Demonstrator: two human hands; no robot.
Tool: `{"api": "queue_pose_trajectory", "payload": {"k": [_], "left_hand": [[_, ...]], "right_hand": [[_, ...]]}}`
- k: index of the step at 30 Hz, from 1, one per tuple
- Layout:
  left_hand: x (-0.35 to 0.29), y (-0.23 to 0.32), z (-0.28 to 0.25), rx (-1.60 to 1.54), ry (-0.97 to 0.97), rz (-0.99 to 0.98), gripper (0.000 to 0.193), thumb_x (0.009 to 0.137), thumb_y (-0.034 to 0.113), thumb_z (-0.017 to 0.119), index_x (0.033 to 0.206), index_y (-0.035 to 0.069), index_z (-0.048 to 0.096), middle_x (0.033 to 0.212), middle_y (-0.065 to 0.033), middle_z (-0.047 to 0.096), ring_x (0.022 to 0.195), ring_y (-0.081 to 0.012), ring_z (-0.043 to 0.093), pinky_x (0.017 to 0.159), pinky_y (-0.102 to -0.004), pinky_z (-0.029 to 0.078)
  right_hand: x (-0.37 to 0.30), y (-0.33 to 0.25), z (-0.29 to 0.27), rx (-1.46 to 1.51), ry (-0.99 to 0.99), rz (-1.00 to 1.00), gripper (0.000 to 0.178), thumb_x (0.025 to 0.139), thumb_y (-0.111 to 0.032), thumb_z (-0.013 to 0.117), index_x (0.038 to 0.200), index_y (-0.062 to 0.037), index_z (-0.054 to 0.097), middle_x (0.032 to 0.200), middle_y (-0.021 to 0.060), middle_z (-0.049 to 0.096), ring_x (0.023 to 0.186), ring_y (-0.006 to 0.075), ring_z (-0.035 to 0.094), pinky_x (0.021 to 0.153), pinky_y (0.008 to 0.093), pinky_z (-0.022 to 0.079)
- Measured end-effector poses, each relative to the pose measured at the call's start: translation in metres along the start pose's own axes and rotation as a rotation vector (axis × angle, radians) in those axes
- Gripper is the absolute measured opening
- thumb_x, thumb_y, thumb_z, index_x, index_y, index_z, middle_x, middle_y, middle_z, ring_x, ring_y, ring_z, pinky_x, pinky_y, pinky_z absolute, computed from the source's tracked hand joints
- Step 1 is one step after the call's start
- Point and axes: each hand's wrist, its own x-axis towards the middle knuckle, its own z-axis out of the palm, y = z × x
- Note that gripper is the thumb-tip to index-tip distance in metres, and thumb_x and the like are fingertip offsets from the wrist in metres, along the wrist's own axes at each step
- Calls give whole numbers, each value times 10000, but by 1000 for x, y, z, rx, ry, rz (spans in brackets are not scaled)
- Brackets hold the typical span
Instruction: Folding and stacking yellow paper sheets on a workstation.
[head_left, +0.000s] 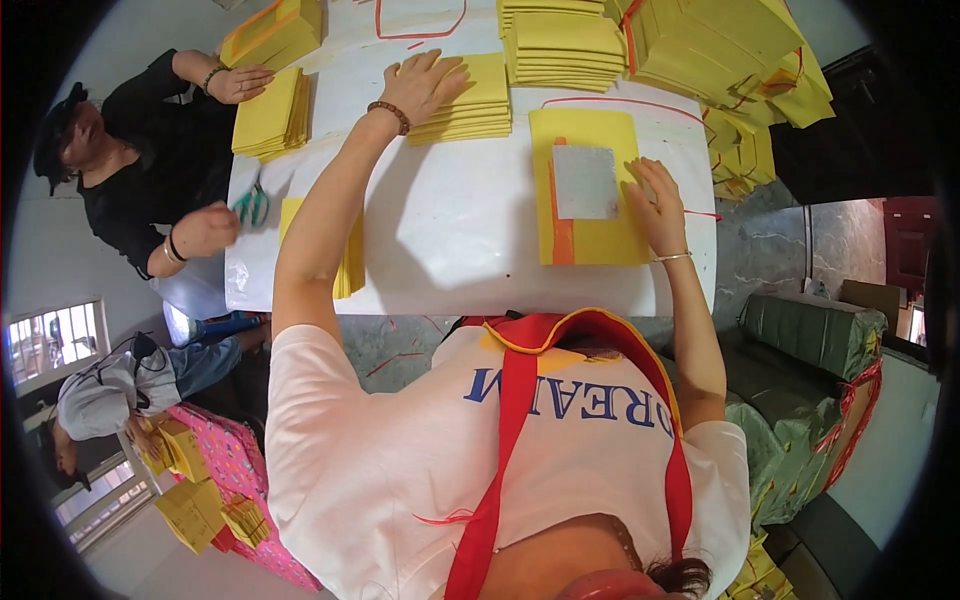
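My left hand [425,90] lies with fingers spread over the left side of a stack of yellow folded paper [475,105] on the far half of the table. At the right, my right hand [655,205] rests its fingers along the right edge of a yellow paper pile [590,245], palm turned inward and nothing gripped. On that pile lie a grey rectangular card [586,183] and an orange strip [563,245], partly under the card. Another yellow paper stack [350,255] is partly hidden behind my left forearm.
Across the white-covered table [450,240], a co-worker [150,160] at the left touches a yellow stack [270,120] and has teal-handled scissors [252,206] by one hand. Large yellow bundles [700,50] crowd the far right. Green wrapped bales [810,340] stand right of me.
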Motion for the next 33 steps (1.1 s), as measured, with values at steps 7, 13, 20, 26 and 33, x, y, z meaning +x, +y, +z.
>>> {"api": "queue_pose_trajectory", "payload": {"k": [7, 13, 20, 26, 33], "left_hand": [[-45, 122, -3, -405, 331, 412, 193, 800, 200, 587, 894, 38, 629, 798, -121, 592, 746, -312, 546, 654, -403, 440], [-102, 196, 11, -392, -366, 335, 461, 726, 291, 696, 1112, 76, 564, 1146, -134, 524, 1039, -326, 475, 833, -399, 391], [-126, 201, 47, -486, -70, 32, 816, 756, 332, 684, 1383, 79, 228, 1411, -268, 175, 1319, -382, 182, 1044, -451, 220], [-106, 203, 74, -1457, -10, -492, 784, 919, 433, 399, 1404, -23, -16, 1469, -232, -57, 1374, -304, -45, 1108, -366, 60], [-101, 208, 98, -1469, 20, -507, 814, 927, 531, 265, 1388, -61, -50, 1478, -206, -55, 1376, -288, -52, 1110, -349, 32]], "right_hand": [[-19, 5, -8, -146, -116, -265, 270, 752, -198, 651, 1010, -124, 622, 1108, 48, 587, 1112, 273, 500, 840, 407, 414], [-16, 19, 0, -81, -185, -210, 262, 757, -214, 644, 1009, -144, 628, 1096, 48, 575, 1136, 251, 467, 923, 366, 353], [-30, 31, 14, 578, -127, 149, 506, 886, -332, 460, 1305, -76, 336, 1381, 113, 313, 1278, 244, 298, 1051, 349, 235], [-40, 47, 23, 949, -188, 376, 623, 962, -428, 275, 1401, -21, 103, 1464, 124, 168, 1354, 241, 169, 1092, 343, 160], [-43, 43, 18, 733, -141, 222, 516, 963, -405, 256, 1320, -33, 278, 1399, 139, 285, 1335, 271, 214, 1083, 370, 176]]}}
